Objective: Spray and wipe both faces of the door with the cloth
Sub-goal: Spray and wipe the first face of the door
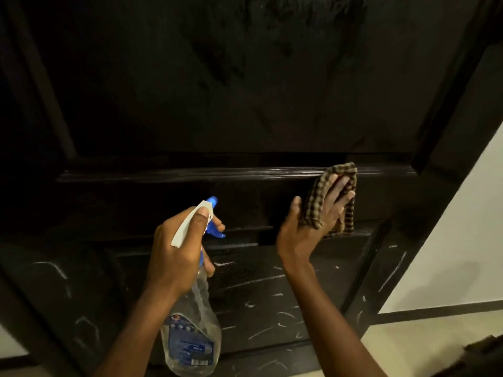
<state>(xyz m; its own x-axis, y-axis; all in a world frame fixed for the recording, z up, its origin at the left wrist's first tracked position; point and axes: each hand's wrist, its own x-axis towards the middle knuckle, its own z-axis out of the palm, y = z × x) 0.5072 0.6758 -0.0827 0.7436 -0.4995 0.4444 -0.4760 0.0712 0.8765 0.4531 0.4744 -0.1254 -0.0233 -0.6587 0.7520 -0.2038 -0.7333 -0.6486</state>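
A dark, glossy panelled door fills the view, with wet smears near its top and pale scratch marks on its lower panel. My left hand grips the neck of a clear spray bottle with a white and blue trigger head, nozzle aimed at the door. My right hand presses a brown checked cloth flat against the door's middle rail, just under a horizontal moulding, fingers spread over the cloth.
The door's right edge and frame run diagonally down. Beyond it are a pale wall with a dark skirting strip and light floor. A dark object lies at the lower right corner.
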